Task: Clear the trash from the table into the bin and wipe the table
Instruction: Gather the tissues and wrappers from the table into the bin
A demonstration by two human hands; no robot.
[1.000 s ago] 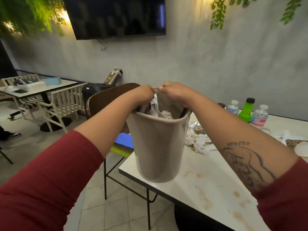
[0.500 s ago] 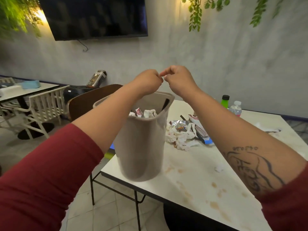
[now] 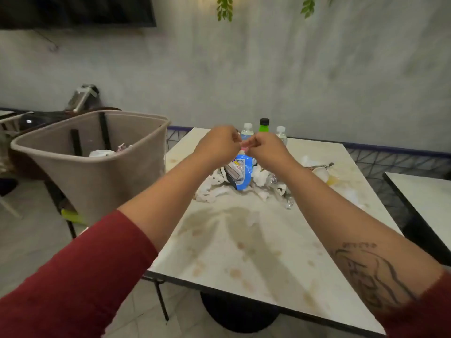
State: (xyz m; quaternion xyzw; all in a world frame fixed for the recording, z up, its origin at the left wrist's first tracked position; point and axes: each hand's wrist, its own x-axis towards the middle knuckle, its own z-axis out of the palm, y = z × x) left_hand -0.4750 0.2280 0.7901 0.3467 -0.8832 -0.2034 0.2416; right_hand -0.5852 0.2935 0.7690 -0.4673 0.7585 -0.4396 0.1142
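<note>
- left hand, right hand: raised over table, fingers curled, tips meeting; anything held, cannot tell.
- bin: left of hands, trash inside.
- trash pile: mid-table.

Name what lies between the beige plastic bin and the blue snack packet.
Head view: crumpled white tissues beside the blue snack packet, then stained white tabletop toward the beige plastic bin.

Dim, warm indoor light on your view, coming from above. Two long soft shadows fall on the table. Everything is slightly motion-blurred, the wall is streaky, and the edges bend.
</note>
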